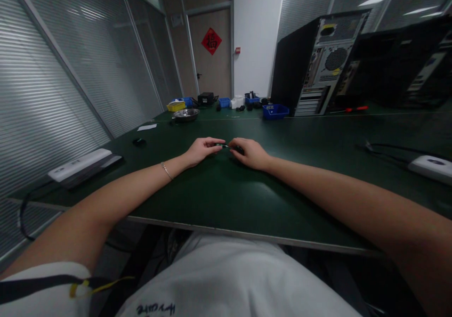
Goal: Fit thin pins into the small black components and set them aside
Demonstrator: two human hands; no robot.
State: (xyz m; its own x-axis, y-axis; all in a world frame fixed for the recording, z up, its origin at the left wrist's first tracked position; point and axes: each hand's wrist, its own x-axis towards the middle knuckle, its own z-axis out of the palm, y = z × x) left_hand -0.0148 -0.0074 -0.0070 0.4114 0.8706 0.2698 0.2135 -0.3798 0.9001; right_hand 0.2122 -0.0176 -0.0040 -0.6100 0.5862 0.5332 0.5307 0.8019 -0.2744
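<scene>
Over the middle of the green table [212, 194], my left hand [203, 150] and my right hand [250, 153] meet almost fingertip to fingertip. Between them is a small, thin, dark piece with a bit of green and a pale metallic edge [227, 146]; its kind is too small to make out. The left thumb and fingers pinch its left end. My right fingers curl round its other end, which they partly hide.
Left of my arms lie a white and grey device [83, 166] and a small dark object [139, 142]. Farther back stand a metal bowl [186, 115], a blue bin [275, 111] and a computer tower [318, 62]. A white device with a cable [432, 167] lies at right.
</scene>
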